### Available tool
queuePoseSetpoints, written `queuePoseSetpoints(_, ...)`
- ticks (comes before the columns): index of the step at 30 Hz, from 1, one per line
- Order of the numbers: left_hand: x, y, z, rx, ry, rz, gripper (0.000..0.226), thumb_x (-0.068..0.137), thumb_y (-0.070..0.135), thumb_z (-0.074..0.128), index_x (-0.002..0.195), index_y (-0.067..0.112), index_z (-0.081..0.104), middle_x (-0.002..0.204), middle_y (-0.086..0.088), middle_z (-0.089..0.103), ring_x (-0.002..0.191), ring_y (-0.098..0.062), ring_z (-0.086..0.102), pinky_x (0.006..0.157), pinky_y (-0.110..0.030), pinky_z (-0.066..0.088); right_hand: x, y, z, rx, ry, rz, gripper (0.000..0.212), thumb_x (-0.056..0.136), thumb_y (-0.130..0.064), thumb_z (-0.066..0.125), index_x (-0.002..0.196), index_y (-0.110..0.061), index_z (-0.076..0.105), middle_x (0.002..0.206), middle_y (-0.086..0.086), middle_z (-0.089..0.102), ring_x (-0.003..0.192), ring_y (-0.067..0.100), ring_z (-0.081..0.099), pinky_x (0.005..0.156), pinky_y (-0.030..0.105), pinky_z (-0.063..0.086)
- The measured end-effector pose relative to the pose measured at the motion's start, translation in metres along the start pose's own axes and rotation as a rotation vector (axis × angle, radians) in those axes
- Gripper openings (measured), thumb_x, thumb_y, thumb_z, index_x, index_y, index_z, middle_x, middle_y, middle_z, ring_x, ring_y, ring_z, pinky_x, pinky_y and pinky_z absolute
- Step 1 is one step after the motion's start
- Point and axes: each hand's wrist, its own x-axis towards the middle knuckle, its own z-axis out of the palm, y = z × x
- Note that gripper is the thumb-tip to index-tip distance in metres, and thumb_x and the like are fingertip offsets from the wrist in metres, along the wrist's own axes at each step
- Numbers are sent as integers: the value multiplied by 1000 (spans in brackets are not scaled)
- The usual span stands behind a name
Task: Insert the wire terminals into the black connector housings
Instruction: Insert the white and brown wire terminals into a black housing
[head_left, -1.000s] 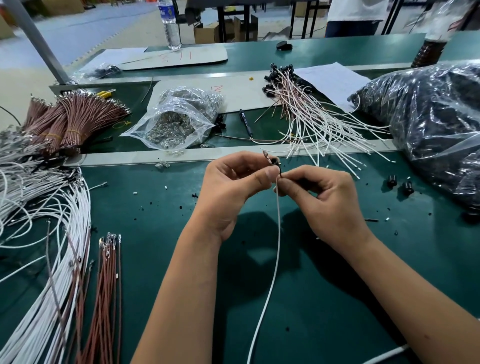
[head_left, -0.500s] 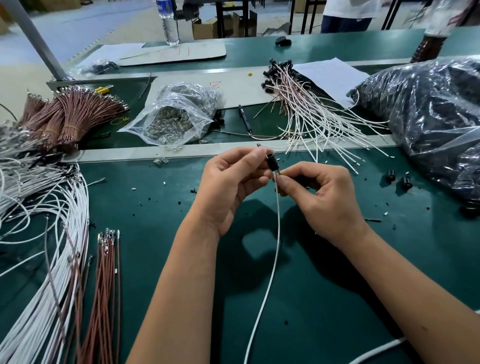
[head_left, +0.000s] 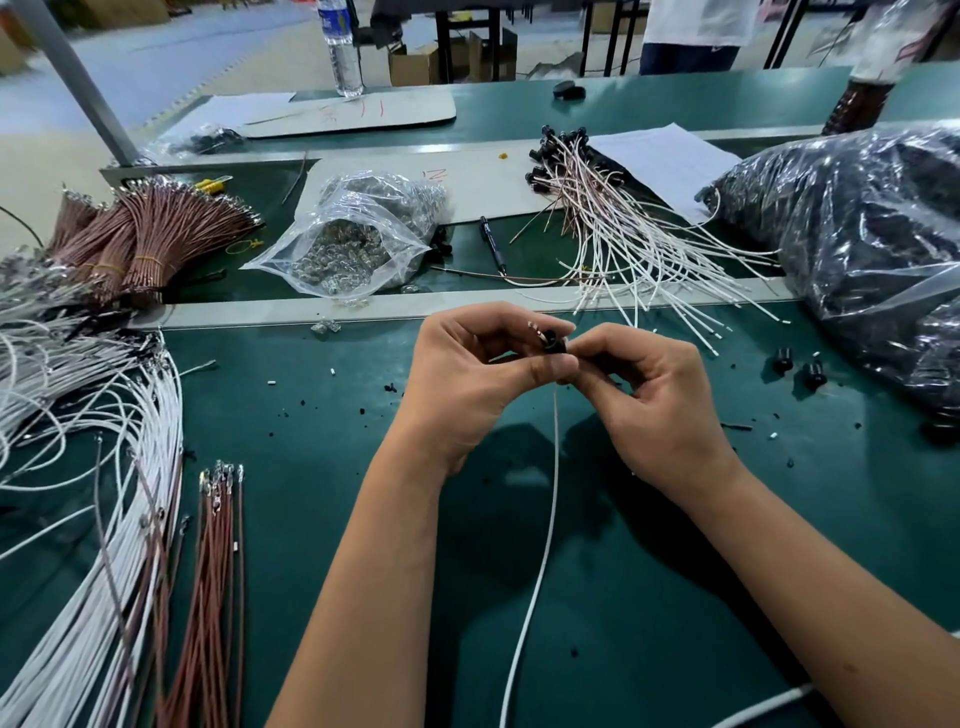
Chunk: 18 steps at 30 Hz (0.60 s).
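Both hands meet above the green table (head_left: 675, 597). My left hand (head_left: 478, 374) pinches a small black connector housing (head_left: 557, 344) between thumb and fingers; a metal terminal tip pokes out of its upper left side. My right hand (head_left: 644, 395) pinches the same housing from the right, fingers curled. A white wire (head_left: 550, 509) hangs from under the housing toward the near edge. Two loose black housings (head_left: 797, 366) lie to the right. Finished wires with black housings (head_left: 597, 208) are piled behind.
White wires (head_left: 78, 467) and brown wires (head_left: 213, 582) with terminals lie at the left. Banded brown bundles (head_left: 145, 234) sit far left. A clear bag of metal parts (head_left: 353, 244) and a large bag of black housings (head_left: 872, 249) flank a pen (head_left: 491, 241).
The view has shifted slightly. My fingers have closed tighter round the housing, which has turned so the terminal tip now shows at its upper left.
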Motion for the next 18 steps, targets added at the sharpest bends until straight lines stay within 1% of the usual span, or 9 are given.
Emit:
queuePoseSetpoints(4,-1,2,2,-20,2,3,26,66,-10,84,85,7,77,82,-8,74,79,-21,66,81,-32,58,0,-1,0,13,-4,-14,11,91,-10,73,93,-20,75,87,-6,76,82,12,71,80,27,54)
queuePoseSetpoints(9,-1,6,4,-24,8,6,26,64,-11,84,83,5,76,82,-10,74,79,-24,65,80,-32,59,0,1,0,13,-5,-1,7,90,-10,72,92,-14,77,86,-2,76,82,19,72,79,35,57)
queuePoseSetpoints(11,-1,6,5,-19,9,19,26,63,-11,83,81,6,76,80,-10,73,78,-25,64,79,-30,59,0,1,0,2,-6,1,8,90,-10,72,91,-17,76,84,-3,75,80,21,71,78,36,57)
queuePoseSetpoints(13,-2,8,6,-28,4,23,25,62,-10,83,79,7,75,79,-8,72,77,-22,65,76,-29,58,1,-1,1,3,-5,2,13,90,-10,72,89,-23,75,82,-4,74,78,19,69,76,36,56)
queuePoseSetpoints(15,-2,8,5,-36,-2,26,25,62,-9,83,80,5,75,78,-6,72,75,-19,66,74,-26,57,1,-2,1,-4,-12,4,14,89,-11,73,87,-26,72,79,-6,72,76,17,66,75,34,55)
queuePoseSetpoints(18,-2,6,5,-28,4,25,25,63,-11,83,81,4,75,76,-6,72,73,-19,65,73,-26,56,0,-2,0,-43,-31,14,10,90,-11,73,84,-20,72,77,-7,70,74,15,65,74,30,52)
